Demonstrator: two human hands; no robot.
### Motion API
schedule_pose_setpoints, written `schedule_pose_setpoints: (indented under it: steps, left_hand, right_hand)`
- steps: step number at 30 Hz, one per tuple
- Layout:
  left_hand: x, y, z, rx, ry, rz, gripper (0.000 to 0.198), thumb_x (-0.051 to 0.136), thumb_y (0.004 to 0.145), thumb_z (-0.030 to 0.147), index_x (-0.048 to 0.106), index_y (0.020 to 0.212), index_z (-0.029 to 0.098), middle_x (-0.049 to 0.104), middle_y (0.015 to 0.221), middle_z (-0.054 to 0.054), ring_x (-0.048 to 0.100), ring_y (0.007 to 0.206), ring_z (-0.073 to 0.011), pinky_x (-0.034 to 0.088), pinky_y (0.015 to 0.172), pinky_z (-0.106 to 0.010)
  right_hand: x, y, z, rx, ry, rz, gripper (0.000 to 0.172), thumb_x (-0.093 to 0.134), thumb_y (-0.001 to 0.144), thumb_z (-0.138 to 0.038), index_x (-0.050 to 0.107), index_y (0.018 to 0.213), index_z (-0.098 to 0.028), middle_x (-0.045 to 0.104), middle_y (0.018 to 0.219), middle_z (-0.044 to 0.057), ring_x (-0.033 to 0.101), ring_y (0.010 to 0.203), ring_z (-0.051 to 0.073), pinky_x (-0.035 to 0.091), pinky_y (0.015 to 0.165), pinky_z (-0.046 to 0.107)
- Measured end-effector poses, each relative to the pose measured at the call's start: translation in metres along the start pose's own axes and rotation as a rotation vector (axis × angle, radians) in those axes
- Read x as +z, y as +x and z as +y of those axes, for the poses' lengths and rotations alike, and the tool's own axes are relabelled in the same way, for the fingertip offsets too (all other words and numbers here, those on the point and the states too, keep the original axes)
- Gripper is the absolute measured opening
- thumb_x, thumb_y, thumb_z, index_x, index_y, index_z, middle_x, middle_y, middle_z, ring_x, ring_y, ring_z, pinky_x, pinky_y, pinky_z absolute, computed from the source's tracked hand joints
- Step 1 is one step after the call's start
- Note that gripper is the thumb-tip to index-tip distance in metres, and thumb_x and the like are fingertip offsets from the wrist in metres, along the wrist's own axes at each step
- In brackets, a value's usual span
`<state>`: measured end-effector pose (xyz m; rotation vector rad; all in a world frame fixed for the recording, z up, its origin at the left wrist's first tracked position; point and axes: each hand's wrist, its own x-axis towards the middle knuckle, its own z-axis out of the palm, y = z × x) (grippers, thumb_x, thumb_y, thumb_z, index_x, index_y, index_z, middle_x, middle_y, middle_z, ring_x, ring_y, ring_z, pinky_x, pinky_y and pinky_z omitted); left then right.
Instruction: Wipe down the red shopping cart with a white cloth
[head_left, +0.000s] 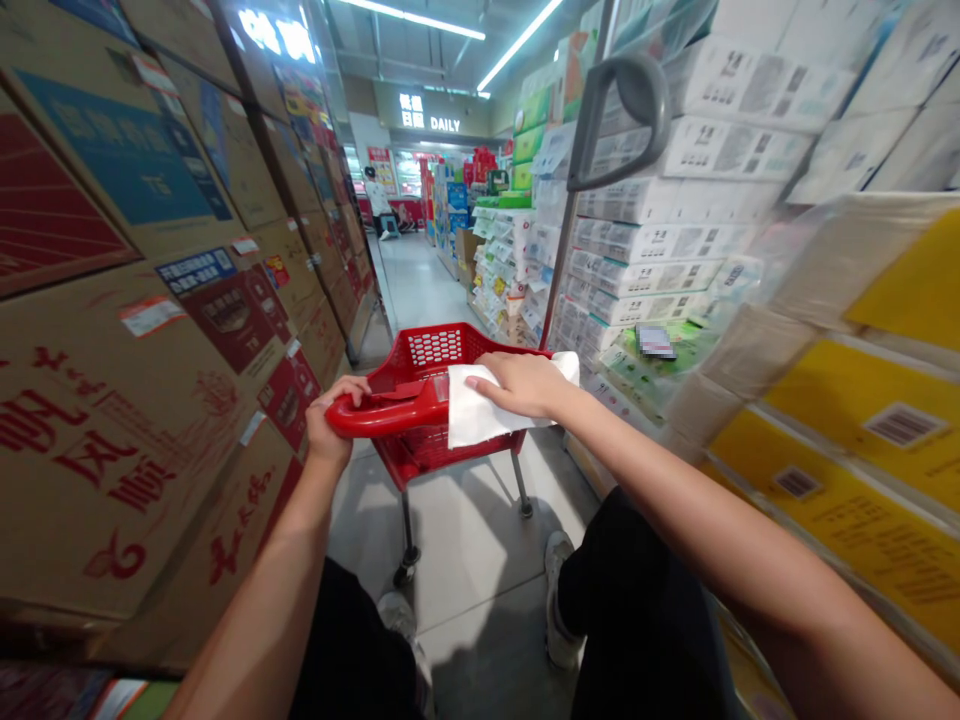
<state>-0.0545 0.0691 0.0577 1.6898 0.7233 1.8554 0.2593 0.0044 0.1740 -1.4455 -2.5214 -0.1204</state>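
A red shopping cart stands right in front of me between my feet and the aisle ahead. My left hand is closed around the left end of its thick red handle. Over the right part of that handle lies a white wipe, draped down towards me. My right hand presses the wipe onto the handle from above, thumb pointing left and the other fingers curving over the far side. The handle under the wipe is hidden.
Stacked cardboard boxes wall in the left side. On the right are piles of white tissue packs and yellow-and-white packs. A grey handle on a pole rises beyond the cart. A person is far down the aisle.
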Motion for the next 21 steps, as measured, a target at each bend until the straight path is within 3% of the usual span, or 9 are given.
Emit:
schedule_pose_setpoints:
  steps: [5,8,9,12,15,18,21]
  left_hand:
    - [-0.003,0.000,0.011,0.000,0.128,0.039,0.048,0.026,0.089,0.047,0.061,0.070,0.021,0.069,0.097,-0.011,0.060,0.105,-0.0273,0.043,0.100,-0.044]
    - [0.006,-0.003,0.042,0.100,0.476,0.268,0.040,0.033,0.096,0.036,0.069,0.101,0.019,0.067,0.113,-0.009,0.059,0.111,-0.0236,0.042,0.100,-0.040]
    - [0.013,-0.004,0.054,0.152,0.557,0.288,0.037,0.035,0.097,0.033,0.069,0.105,0.019,0.067,0.113,-0.009,0.058,0.111,-0.0230,0.042,0.100,-0.039]
    - [0.038,-0.004,0.080,0.172,0.731,0.060,0.027,0.045,0.093,0.026,0.071,0.100,0.023,0.070,0.103,-0.006,0.062,0.098,-0.0230,0.040,0.094,-0.038]
    - [0.052,-0.001,0.084,0.210,0.931,0.041,0.016,0.057,0.086,0.026,0.071,0.079,0.023,0.065,0.071,-0.004,0.058,0.074,-0.0251,0.037,0.082,-0.038]
    - [0.049,0.002,0.079,0.250,1.149,0.026,0.028,0.057,0.086,0.029,0.064,0.061,0.021,0.049,0.051,-0.003,0.046,0.057,-0.0240,0.030,0.071,-0.036]
    - [0.040,0.006,0.076,0.260,1.395,-0.108,0.038,0.048,0.091,0.035,0.061,0.059,0.020,0.050,0.054,-0.006,0.037,0.051,-0.0221,0.022,0.064,-0.034]
  right_hand:
    - [0.005,0.013,-0.022,-0.041,0.000,0.052,0.071,0.022,0.097,-0.073,0.058,0.126,-0.020,0.066,0.126,0.013,0.062,0.114,0.031,0.047,0.085,0.038]
    - [0.009,0.020,-0.031,-0.017,0.006,0.069,0.071,0.022,0.096,-0.074,0.060,0.123,-0.020,0.067,0.124,0.013,0.063,0.113,0.031,0.048,0.084,0.038]
    - [0.010,0.021,-0.033,-0.007,0.015,0.076,0.071,0.023,0.096,-0.075,0.060,0.121,-0.019,0.067,0.123,0.013,0.063,0.112,0.031,0.048,0.084,0.038]
    - [0.013,0.025,-0.042,0.018,0.057,0.102,0.074,0.022,0.094,-0.077,0.061,0.119,-0.019,0.067,0.123,0.013,0.063,0.112,0.031,0.049,0.083,0.038]
    - [0.015,0.027,-0.049,0.006,0.083,0.121,0.077,0.019,0.094,-0.078,0.061,0.119,-0.018,0.067,0.122,0.014,0.064,0.110,0.030,0.050,0.082,0.038]
    - [0.017,0.025,-0.049,0.001,0.070,0.142,0.080,0.018,0.093,-0.079,0.060,0.119,-0.016,0.068,0.120,0.015,0.065,0.105,0.032,0.051,0.078,0.040]
    - [0.017,0.019,-0.042,0.020,0.044,0.170,0.088,0.013,0.090,-0.083,0.060,0.117,-0.013,0.068,0.117,0.016,0.067,0.096,0.036,0.051,0.070,0.044]
